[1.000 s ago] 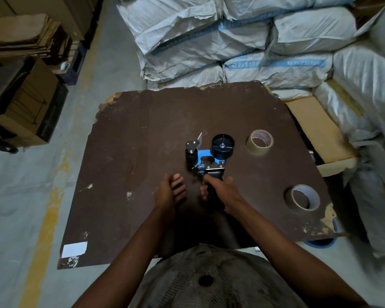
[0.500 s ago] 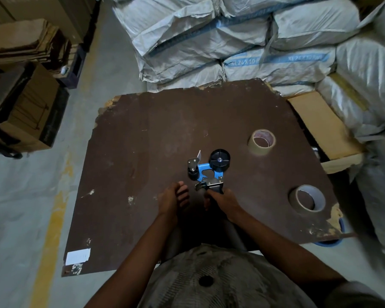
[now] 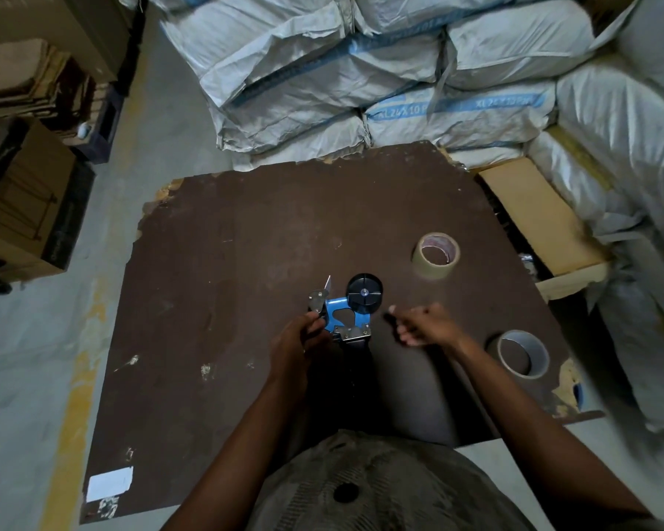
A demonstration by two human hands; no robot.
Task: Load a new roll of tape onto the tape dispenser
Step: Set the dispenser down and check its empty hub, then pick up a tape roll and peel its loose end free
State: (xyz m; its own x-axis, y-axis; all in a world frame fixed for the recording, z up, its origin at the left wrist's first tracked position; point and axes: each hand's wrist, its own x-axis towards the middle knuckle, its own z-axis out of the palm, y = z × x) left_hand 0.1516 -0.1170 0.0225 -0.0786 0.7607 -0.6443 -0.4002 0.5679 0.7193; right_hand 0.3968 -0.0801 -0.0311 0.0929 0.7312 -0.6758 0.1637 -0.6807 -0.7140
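Observation:
A blue hand-held tape dispenser (image 3: 344,316) with a bare black spool hub (image 3: 364,292) lies on the dark brown board (image 3: 227,300). My left hand (image 3: 296,339) grips the dispenser at its left side, by the metal roller end. My right hand (image 3: 424,325) hovers just right of the dispenser, fingers loosely curled, holding nothing. A brown tape roll (image 3: 436,255) stands further back on the right. A second roll with a grey inner core (image 3: 522,353) lies near the board's right edge, beyond my right wrist.
Stacked white sacks (image 3: 361,70) wall off the far side and right. A tan cardboard box (image 3: 533,212) sits by the board's right edge. Cardboard boxes (image 3: 20,208) stand on the concrete floor to the left. A white label (image 3: 110,482) is stuck near the board's near-left corner.
My right hand let go of the dispenser handle and moved right. My left hand moved onto the dispenser and took hold of it. The camera view shifted.

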